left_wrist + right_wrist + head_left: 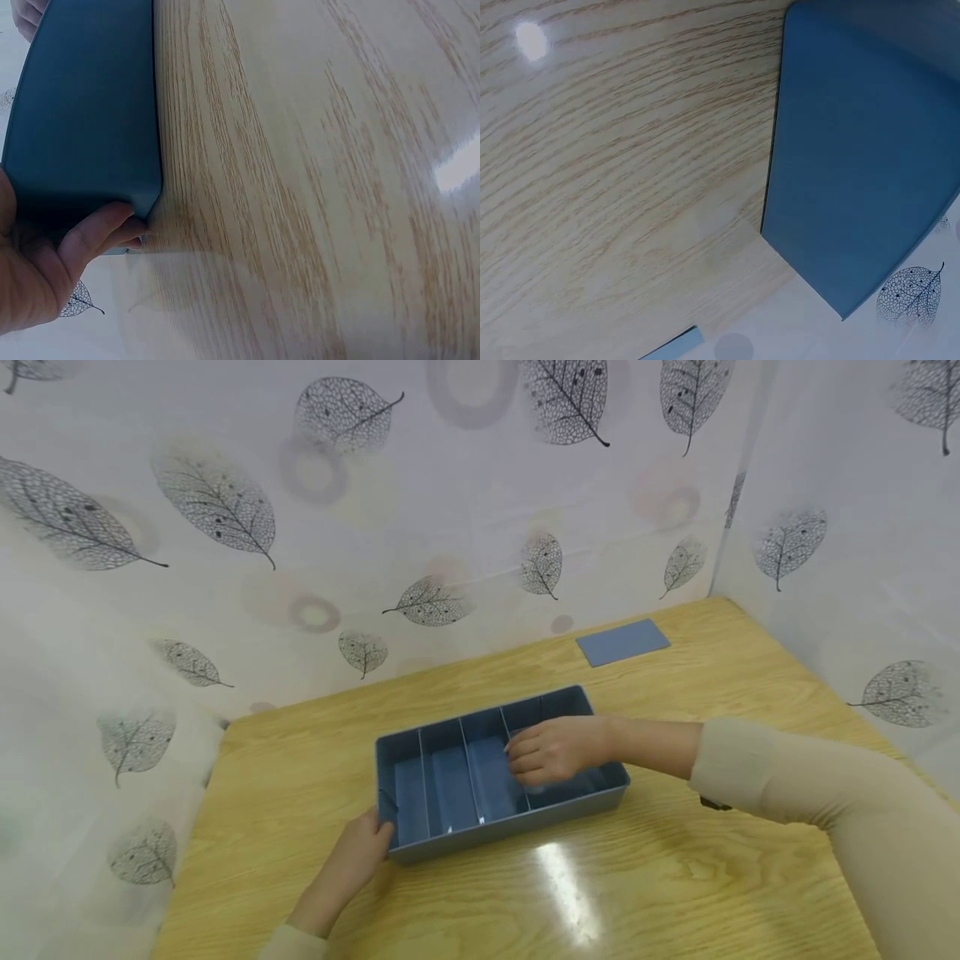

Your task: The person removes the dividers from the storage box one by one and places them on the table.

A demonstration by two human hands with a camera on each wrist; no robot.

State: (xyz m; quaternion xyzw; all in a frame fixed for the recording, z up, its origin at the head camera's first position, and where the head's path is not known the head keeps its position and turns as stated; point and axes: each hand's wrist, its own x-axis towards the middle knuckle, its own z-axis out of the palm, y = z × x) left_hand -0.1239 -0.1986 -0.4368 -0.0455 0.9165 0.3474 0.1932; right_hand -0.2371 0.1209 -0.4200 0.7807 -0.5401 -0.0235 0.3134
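Note:
A dark blue-grey organizer box (510,832) with upright dividers splitting it into several compartments stands on the wooden table. My left hand (356,852) grips the box's near left corner; in the left wrist view, the fingers (97,232) bend against the outside of its end wall. Reaching in from the right, my right hand (557,749) has its fingertips over the divider (506,720) right of the middle and pinches it; the thumb is hidden. The right wrist view shows only the outer wall of the box (862,157), with no fingers in sight.
A flat blue-grey panel (622,642) lies on the table behind the box, to the right. Wooden tabletop (480,910) surrounds the box. Behind and at both sides hangs a pale leaf-patterned curtain (450,510) that meets the table's edges.

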